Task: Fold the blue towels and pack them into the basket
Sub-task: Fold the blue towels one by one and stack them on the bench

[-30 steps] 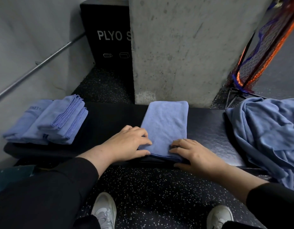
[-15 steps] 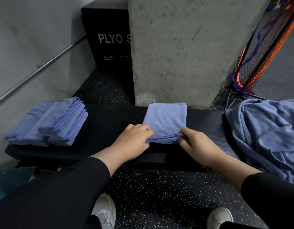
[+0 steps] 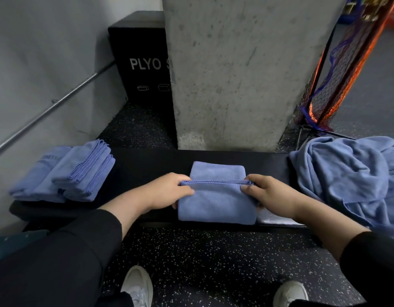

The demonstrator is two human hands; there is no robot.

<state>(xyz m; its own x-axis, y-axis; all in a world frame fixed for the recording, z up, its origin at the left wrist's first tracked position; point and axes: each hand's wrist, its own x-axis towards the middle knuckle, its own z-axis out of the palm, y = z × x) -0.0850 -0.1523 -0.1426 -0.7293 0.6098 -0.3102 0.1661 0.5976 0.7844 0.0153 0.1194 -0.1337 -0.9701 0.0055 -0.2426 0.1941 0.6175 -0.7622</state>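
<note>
Gym bench [image 3: 147,165] | left hand [image 3: 169,191], right hand [image 3: 267,193] each pinch an end of the blue towel [image 3: 217,204] hem, likely aligning the fold | folded stack [image 3: 65,173] waits left, basket unseen

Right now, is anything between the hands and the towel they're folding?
No. The left hand and right hand already pinch the towel at its two ends, so nothing visible sits between them.
</note>
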